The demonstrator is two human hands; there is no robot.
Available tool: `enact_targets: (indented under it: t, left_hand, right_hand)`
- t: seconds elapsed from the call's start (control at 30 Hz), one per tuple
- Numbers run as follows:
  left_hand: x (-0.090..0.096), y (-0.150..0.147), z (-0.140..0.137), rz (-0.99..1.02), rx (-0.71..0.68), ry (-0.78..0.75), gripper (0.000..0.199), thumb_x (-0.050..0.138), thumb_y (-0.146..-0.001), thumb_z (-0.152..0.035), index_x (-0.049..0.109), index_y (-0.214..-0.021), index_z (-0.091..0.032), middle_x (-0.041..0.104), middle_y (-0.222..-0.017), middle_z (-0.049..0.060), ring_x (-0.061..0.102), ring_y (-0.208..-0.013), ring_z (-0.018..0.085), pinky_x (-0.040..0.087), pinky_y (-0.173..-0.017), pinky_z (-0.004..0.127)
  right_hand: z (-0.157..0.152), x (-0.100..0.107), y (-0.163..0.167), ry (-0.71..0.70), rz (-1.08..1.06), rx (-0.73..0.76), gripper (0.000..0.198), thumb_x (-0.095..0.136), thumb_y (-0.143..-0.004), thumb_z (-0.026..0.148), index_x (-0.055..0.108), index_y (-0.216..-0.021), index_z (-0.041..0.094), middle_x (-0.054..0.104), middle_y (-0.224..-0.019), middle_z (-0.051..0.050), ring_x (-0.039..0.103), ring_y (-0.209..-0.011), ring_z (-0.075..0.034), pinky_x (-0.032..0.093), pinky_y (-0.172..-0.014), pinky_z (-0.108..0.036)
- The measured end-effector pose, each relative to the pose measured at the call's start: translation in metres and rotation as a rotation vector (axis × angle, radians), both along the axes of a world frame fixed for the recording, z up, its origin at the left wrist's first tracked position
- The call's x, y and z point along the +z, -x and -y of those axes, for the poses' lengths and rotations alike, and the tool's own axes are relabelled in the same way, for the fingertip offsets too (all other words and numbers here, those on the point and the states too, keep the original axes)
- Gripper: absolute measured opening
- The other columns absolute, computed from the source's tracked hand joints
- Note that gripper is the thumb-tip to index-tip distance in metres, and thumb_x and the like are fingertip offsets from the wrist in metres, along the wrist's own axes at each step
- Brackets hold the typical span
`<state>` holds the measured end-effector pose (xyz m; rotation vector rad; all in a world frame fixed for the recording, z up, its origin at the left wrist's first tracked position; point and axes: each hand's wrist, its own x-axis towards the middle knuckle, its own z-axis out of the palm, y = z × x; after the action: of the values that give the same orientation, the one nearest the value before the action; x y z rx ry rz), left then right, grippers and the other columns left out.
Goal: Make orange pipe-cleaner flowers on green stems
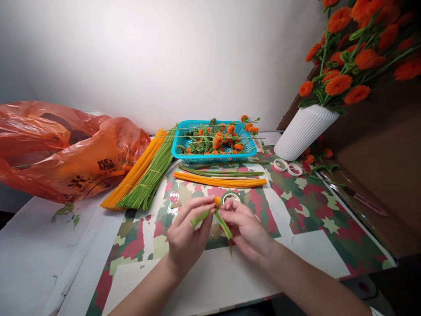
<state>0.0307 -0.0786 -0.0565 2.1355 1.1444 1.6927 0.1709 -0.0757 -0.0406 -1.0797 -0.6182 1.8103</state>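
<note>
Near the middle of the table, both hands meet at a small pipe-cleaner flower with an orange-yellow head (217,201). My left hand (189,232) pinches it from the left, its fingers closed near the head. One green pipe-cleaner end (200,217) sticks out across those fingers. My right hand (245,232) is closed at the base of the flower, beside a second green pipe cleaner (224,226) that points down and right. The fingertips partly hide where the pieces join. A roll of tape (231,196) lies just behind the right fingers.
Orange pipe cleaners (220,179) and green ones (226,172) lie before a blue basket (213,159) of flowers. Bundled green stems (144,184) and an orange plastic bag (98,149) are left. A white vase (304,131), tape rings (295,170) and pink-handled tool (371,203) are right.
</note>
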Motion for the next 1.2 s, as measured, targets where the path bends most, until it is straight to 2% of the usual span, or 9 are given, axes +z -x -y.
enact_targets:
  t: [0.13,0.2,0.3,0.43,0.67,0.8,1.0,1.1,1.2]
  left_hand:
    - [-0.002,0.001,-0.002,0.041,-0.031,0.013,0.032,0.065,-0.077,0.001,0.068,-0.099,-0.023,0.070,-0.103,0.004,0.069,-0.091,0.018,0.060,-0.076,0.029]
    - [-0.003,-0.001,-0.004,0.196,-0.011,0.206,0.021,0.064,-0.081,-0.006,0.070,-0.093,-0.022,0.070,-0.100,0.004,0.068,-0.091,0.018,0.061,-0.071,0.026]
    - [-0.003,-0.004,-0.007,0.428,0.004,0.542,0.007,0.065,-0.084,-0.020,0.072,-0.086,-0.020,0.071,-0.092,0.004,0.068,-0.088,0.018,0.060,-0.069,0.025]
    - [0.001,-0.005,-0.008,0.556,-0.009,0.736,0.014,0.069,-0.080,-0.030,0.073,-0.082,-0.017,0.072,-0.089,0.004,0.069,-0.083,0.018,0.059,-0.072,0.026]
    - [0.005,-0.001,-0.007,0.528,-0.054,0.871,0.020,0.073,-0.076,-0.033,0.072,-0.079,-0.014,0.073,-0.076,0.005,0.069,-0.072,0.019,0.059,-0.067,0.028]
    - [0.001,-0.004,-0.003,0.340,0.029,0.562,0.008,0.067,-0.082,-0.023,0.071,-0.086,-0.018,0.071,-0.095,0.006,0.069,-0.088,0.020,0.062,-0.069,0.029]
    - [-0.004,0.005,0.001,-0.067,-0.034,-0.075,0.044,0.061,-0.078,0.003,0.067,-0.112,-0.024,0.071,-0.111,0.006,0.068,-0.099,0.022,0.059,-0.088,0.036]
    - [-0.003,0.012,0.002,-0.099,-0.201,-0.088,0.051,0.055,-0.081,0.003,0.061,-0.125,-0.022,0.069,-0.120,0.008,0.065,-0.108,0.023,0.058,-0.089,0.034]
    - [-0.001,0.010,0.000,-0.044,-0.167,-0.034,0.040,0.059,-0.082,-0.001,0.067,-0.114,-0.023,0.071,-0.113,0.007,0.068,-0.102,0.022,0.059,-0.086,0.034]
  right_hand:
    - [-0.001,0.001,-0.005,0.124,-0.115,0.102,0.039,0.081,-0.058,0.030,0.045,-0.069,0.019,0.042,-0.059,0.007,0.036,-0.051,-0.006,0.033,-0.048,-0.019]
    - [0.001,0.000,-0.005,-0.081,0.073,0.000,0.031,0.077,-0.064,0.030,0.049,-0.072,0.020,0.051,-0.065,0.004,0.042,-0.054,-0.008,0.036,-0.050,-0.022]
    - [0.003,-0.003,-0.006,-0.613,0.572,-0.176,0.012,0.070,-0.074,0.021,0.060,-0.081,0.022,0.063,-0.082,-0.003,0.053,-0.069,-0.016,0.043,-0.059,-0.028]
    - [0.000,-0.008,-0.011,-1.183,1.087,-0.240,0.016,0.059,-0.085,0.011,0.069,-0.090,0.023,0.063,-0.084,-0.005,0.055,-0.080,-0.020,0.045,-0.071,-0.034]
    - [-0.005,-0.015,-0.013,-1.387,1.366,-0.183,0.022,0.049,-0.089,0.008,0.067,-0.094,0.020,0.063,-0.077,-0.005,0.048,-0.072,-0.019,0.036,-0.064,-0.034]
    - [-0.005,-0.017,-0.001,-1.166,1.173,-0.180,0.017,0.046,-0.093,0.016,0.061,-0.085,0.019,0.059,-0.078,-0.006,0.049,-0.074,-0.019,0.037,-0.067,-0.033]
    - [-0.002,0.000,0.007,-0.345,0.257,0.063,0.031,0.055,-0.085,0.048,0.051,-0.072,0.020,0.043,-0.066,0.002,0.038,-0.059,-0.012,0.036,-0.056,-0.026]
    - [-0.003,0.010,-0.001,0.079,-0.104,0.275,0.027,0.071,-0.072,0.038,0.052,-0.071,0.019,0.033,-0.062,0.005,0.029,-0.056,-0.009,0.032,-0.053,-0.022]
    - [-0.005,0.011,-0.009,0.204,-0.229,0.319,0.022,0.074,-0.069,0.031,0.056,-0.075,0.019,0.033,-0.063,0.006,0.028,-0.055,-0.008,0.032,-0.052,-0.022]
